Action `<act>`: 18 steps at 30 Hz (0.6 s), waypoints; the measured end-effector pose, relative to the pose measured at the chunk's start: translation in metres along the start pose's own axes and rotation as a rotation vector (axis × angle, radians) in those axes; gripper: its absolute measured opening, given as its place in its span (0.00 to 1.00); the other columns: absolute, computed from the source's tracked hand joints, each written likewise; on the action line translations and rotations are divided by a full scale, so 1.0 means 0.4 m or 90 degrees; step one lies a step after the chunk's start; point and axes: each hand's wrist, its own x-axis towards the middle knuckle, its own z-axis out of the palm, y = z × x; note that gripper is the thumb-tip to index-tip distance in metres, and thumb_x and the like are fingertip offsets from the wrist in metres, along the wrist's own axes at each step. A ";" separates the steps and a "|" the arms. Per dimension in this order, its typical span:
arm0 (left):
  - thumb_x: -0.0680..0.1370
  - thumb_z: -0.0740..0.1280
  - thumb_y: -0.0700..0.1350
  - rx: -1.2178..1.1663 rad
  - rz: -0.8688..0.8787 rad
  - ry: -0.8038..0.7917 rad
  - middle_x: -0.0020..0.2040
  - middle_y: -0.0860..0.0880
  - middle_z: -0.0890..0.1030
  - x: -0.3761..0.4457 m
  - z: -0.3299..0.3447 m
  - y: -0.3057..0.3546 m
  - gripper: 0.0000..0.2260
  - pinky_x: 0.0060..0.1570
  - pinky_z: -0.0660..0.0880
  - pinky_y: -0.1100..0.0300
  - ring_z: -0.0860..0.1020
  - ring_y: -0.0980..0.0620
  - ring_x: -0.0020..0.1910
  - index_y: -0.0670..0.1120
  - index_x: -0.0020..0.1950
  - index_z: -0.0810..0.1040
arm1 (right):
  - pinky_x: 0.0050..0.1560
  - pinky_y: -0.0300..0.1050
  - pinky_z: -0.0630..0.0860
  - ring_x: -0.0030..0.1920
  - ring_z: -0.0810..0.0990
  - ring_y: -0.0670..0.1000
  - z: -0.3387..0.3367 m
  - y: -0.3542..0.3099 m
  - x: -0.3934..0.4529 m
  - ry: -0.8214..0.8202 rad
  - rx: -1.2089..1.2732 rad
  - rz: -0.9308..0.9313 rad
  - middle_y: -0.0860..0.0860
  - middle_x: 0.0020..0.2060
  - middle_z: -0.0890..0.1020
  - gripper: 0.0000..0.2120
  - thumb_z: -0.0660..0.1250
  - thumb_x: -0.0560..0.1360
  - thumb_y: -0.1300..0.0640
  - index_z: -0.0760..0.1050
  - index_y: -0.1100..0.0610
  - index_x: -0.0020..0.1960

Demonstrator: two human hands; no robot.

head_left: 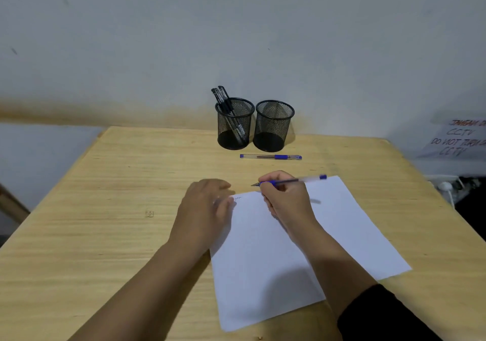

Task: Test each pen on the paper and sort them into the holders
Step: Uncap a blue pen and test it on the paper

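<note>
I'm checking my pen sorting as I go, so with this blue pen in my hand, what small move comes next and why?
Probably lower the blue pen in your right hand so its tip meets the paper and scribble. The tip points just past the sheet's top edge, only one small scribble shows, and your left hand rests on the paper's edge.

I see a pale yellow-tan table (105,222) with fine straight wood grain running across it. The paper (355,230) is plain white, with a small dark scribble near its top left corner. Both mesh holders, the left holder (234,125) and the right holder (273,127), are black wire net with solid black bases. The pens in the left holder (223,98) are black with clear barrels. The pen lying on the table (271,156) is clear with blue ends and a blue grip. The pen in my right hand (286,196) is clear too (310,179), blue at its end and grip. My right sleeve (381,314) is black. The wall (236,25) is grey-white, stained brownish along its foot. The notice (457,138) is white with red and dark lettering.
</note>
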 end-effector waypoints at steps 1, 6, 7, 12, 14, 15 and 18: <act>0.75 0.66 0.46 0.007 0.009 -0.015 0.56 0.53 0.79 -0.020 0.003 -0.001 0.11 0.51 0.60 0.68 0.72 0.52 0.59 0.49 0.56 0.77 | 0.30 0.41 0.69 0.29 0.73 0.48 0.002 0.003 0.004 0.012 -0.035 -0.012 0.47 0.26 0.77 0.05 0.64 0.69 0.57 0.78 0.51 0.37; 0.74 0.67 0.48 0.025 -0.006 -0.024 0.54 0.52 0.79 -0.059 0.007 -0.005 0.12 0.51 0.63 0.67 0.72 0.52 0.57 0.46 0.56 0.78 | 0.35 0.45 0.74 0.33 0.76 0.50 0.017 0.005 0.013 0.012 -0.113 -0.050 0.51 0.31 0.79 0.05 0.62 0.74 0.55 0.76 0.54 0.42; 0.74 0.67 0.48 0.025 -0.009 -0.023 0.54 0.52 0.79 -0.062 0.006 -0.003 0.12 0.52 0.63 0.67 0.72 0.52 0.58 0.46 0.56 0.78 | 0.35 0.45 0.74 0.33 0.76 0.50 0.021 0.006 0.013 0.006 -0.126 -0.056 0.51 0.31 0.79 0.05 0.62 0.74 0.56 0.75 0.54 0.41; 0.74 0.67 0.48 0.043 -0.007 -0.011 0.55 0.52 0.80 -0.069 0.006 0.002 0.13 0.53 0.61 0.69 0.72 0.52 0.59 0.46 0.57 0.78 | 0.37 0.46 0.76 0.35 0.78 0.52 0.031 0.020 0.006 -0.003 -0.221 -0.086 0.54 0.33 0.80 0.04 0.62 0.74 0.57 0.75 0.55 0.42; 0.74 0.67 0.47 0.039 -0.010 -0.007 0.55 0.52 0.80 -0.070 0.007 0.001 0.13 0.53 0.60 0.69 0.71 0.52 0.59 0.46 0.57 0.78 | 0.40 0.49 0.79 0.38 0.80 0.55 0.032 0.024 0.003 0.000 -0.237 -0.093 0.56 0.35 0.81 0.05 0.62 0.74 0.57 0.75 0.58 0.44; 0.74 0.67 0.48 0.038 -0.010 -0.005 0.55 0.52 0.80 -0.069 0.007 0.001 0.13 0.53 0.60 0.70 0.71 0.52 0.59 0.46 0.57 0.78 | 0.41 0.50 0.79 0.39 0.81 0.56 0.032 0.024 0.002 0.001 -0.240 -0.097 0.57 0.35 0.81 0.06 0.62 0.74 0.56 0.75 0.58 0.44; 0.74 0.66 0.48 0.043 -0.007 -0.003 0.56 0.52 0.79 -0.068 0.008 -0.002 0.14 0.53 0.59 0.71 0.71 0.53 0.60 0.46 0.58 0.77 | 0.40 0.48 0.79 0.39 0.81 0.56 0.032 0.021 0.000 -0.009 -0.246 -0.115 0.57 0.35 0.81 0.05 0.62 0.75 0.57 0.75 0.58 0.45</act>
